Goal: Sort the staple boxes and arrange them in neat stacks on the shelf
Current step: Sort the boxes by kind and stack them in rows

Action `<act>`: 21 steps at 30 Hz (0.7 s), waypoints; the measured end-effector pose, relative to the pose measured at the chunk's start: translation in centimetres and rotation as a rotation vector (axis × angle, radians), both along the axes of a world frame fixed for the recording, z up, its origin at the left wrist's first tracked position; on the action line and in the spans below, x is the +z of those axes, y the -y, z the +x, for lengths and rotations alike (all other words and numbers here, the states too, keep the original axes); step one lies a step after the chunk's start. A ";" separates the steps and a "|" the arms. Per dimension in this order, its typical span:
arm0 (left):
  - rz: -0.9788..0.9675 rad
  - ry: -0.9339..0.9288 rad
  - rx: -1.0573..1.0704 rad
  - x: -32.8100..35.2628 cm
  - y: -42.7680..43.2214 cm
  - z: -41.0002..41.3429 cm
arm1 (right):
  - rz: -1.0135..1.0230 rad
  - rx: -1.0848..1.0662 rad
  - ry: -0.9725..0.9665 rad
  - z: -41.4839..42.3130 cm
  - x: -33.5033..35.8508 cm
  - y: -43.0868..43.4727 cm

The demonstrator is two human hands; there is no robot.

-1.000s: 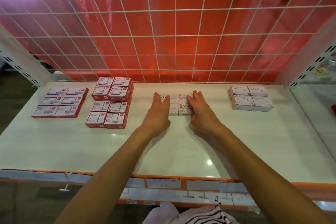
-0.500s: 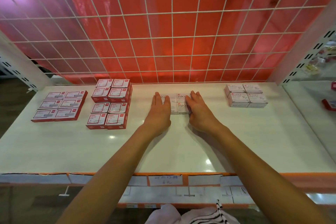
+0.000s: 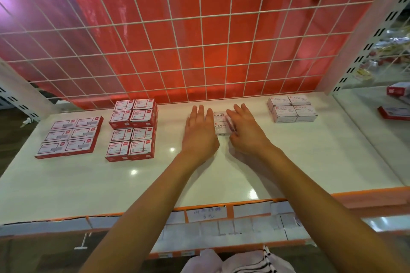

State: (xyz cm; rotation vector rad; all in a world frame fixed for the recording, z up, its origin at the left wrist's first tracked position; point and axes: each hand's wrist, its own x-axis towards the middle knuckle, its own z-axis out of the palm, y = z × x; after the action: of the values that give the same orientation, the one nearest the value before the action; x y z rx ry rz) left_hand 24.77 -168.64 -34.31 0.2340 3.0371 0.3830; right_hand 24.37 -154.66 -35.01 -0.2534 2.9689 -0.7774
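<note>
Palms flank the white staple boxes (image 3: 221,125) in the middle of the shelf (image 3: 199,184). My left hand (image 3: 199,133) lies flat against their left side and my right hand (image 3: 247,133) against their right, its fingers (image 3: 241,114) reaching partly over the top edge. On both hands the fingers are straight and loosely spread. Neither hand curls round anything, so I only touch the boxes from the two sides.

Two labels show, one behind the other, so the group's long axis runs away from me toward the wire grid (image 3: 199,51), and my fingers point along it. The boxes sit midway between the hands, neither hand nearer.

The red stack (image 3: 131,128) stands well apart to the left. The white stack (image 3: 291,111) stands well apart to the right, on my right hand's side. I judge the next move to be a squeeze to square the sides, or a slide right toward the matching white stack, which my right hand would have to clear first. How many layers lie between my hands I cannot tell.
</note>
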 end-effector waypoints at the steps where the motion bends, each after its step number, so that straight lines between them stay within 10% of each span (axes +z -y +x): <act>1: -0.010 -0.028 -0.020 0.0 -0.5 0.0 | 0.025 -0.019 -0.034 0.2 0.1 0.0; 21: 0.006 -0.249 -0.371 1.2 -23.2 0.3 | 0.092 -0.330 -0.265 4.7 0.4 -20.8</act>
State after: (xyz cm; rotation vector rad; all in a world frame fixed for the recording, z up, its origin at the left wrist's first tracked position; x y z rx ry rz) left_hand 25.06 -145.41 -33.14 0.8895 3.1267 0.3565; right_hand 29.09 -133.81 -34.59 0.1567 3.3383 -0.6769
